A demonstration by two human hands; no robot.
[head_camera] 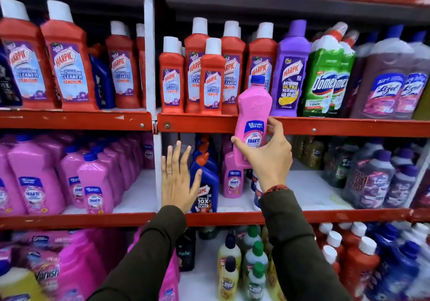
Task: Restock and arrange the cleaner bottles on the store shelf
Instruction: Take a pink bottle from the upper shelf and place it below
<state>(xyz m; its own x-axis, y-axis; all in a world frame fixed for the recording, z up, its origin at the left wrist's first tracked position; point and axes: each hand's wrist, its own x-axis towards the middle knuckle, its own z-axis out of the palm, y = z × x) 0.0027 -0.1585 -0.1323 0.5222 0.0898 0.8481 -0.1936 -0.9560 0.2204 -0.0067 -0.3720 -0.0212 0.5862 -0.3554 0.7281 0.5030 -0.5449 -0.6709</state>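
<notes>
My right hand grips a pink Shakti cleaner bottle with a blue cap, held upright in front of the red edge of the upper shelf. My left hand is open, fingers spread, hovering in front of the middle shelf beside a blue Harpic bottle. Another pink Shakti bottle stands on the middle shelf just behind the held one. Several pink Shakti bottles fill the middle shelf's left bay.
Red Harpic bathroom cleaner bottles line the top shelf, with a purple Harpic, green Domex and Lizol bottles to the right. White bare shelf floor lies right of my right hand. Dark bottles crowd the far right.
</notes>
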